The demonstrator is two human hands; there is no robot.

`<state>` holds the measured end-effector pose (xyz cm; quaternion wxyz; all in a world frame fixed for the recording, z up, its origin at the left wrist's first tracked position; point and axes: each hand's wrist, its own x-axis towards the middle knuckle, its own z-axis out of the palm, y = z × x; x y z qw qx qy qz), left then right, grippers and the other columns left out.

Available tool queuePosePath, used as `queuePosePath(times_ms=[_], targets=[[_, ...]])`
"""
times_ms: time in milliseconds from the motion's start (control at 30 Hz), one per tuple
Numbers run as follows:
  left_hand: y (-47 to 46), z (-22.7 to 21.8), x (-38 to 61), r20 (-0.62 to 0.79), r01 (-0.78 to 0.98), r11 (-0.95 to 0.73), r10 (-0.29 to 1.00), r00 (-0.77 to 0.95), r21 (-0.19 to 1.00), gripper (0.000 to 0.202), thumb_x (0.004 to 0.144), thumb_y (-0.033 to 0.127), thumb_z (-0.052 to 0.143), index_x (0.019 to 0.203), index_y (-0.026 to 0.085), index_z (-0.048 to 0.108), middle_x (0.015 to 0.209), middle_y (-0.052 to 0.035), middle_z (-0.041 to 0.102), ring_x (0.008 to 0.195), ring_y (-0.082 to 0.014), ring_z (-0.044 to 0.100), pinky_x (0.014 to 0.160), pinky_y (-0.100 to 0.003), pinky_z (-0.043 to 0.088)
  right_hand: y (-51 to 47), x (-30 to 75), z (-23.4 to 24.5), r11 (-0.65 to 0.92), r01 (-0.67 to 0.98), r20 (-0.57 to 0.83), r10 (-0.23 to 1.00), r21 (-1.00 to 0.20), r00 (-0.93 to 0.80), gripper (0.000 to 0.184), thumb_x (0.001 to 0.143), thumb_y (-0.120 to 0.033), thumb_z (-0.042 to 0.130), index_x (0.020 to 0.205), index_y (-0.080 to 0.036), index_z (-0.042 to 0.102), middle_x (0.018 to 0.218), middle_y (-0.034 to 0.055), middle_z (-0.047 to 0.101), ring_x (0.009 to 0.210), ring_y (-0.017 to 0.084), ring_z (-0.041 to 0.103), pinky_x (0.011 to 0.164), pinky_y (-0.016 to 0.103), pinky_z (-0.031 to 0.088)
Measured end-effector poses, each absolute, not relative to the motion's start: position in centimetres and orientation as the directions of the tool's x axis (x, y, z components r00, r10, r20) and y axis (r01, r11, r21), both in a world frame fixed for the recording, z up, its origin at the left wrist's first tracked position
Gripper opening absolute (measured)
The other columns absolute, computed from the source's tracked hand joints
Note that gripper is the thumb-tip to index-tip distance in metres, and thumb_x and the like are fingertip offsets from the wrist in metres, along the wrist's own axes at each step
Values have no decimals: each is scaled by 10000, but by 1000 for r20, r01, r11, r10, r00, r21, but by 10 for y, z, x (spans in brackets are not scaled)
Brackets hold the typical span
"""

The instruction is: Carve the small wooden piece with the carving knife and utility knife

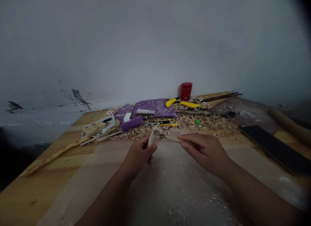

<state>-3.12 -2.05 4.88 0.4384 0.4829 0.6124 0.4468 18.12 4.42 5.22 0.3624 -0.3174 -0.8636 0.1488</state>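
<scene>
The left hand (137, 156) is closed around a pale, roughly carved wood piece (153, 136), and the right hand (204, 151) grips a thin carving knife (173, 139) that touches it.

Dim, flat light is being cast over the wall (155, 41), darkness is creeping in at one and eight o'clock, the table (48, 187) edges are bowed by the lens, and fine detail is softened throughout.

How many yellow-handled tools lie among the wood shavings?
3: one yellow-handled tool and another near the red cylinder, a third among the wood shavings. More may be hidden.
</scene>
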Motion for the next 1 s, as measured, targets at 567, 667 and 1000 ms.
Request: queuePosePath(times_ms=[567, 667, 1000], targets=[[-27, 65, -48, 44, 267, 44, 949, -313, 963, 203, 665, 224, 625, 847, 138, 651, 674, -57, 673, 591, -156, 605, 584, -274, 481, 45, 172, 44, 712, 491, 450, 700, -502, -555, 194, 813, -228, 496, 933, -237, 649, 857, 3, 697, 741, 147, 641, 661, 246, 466], [-29, 68, -49, 110, 180, -57, 947, -301, 982, 175, 616, 196, 677, 783, 148, 660, 917, -89, 682, 607, -143, 609, 568, -261, 488, 44, 171, 44, 687, 430, 465, 719, -586, -516, 201, 812, -238, 501, 956, -237, 642, 866, 1, 695, 751, 143, 638, 674, 240, 465], [-31, 64, -46, 150, 167, -106, 951, -271, 980, 134, 661, 198, 659, 772, 171, 587, 515, 15, 617, 470, -109, 544, 484, -212, 423, 53, 169, 34, 528, 324, 437, 843, -785, -315, 301, 845, -310, 450, 1109, -203, 547, 851, 35, 638, 649, 138, 569, 586, 253, 449]])
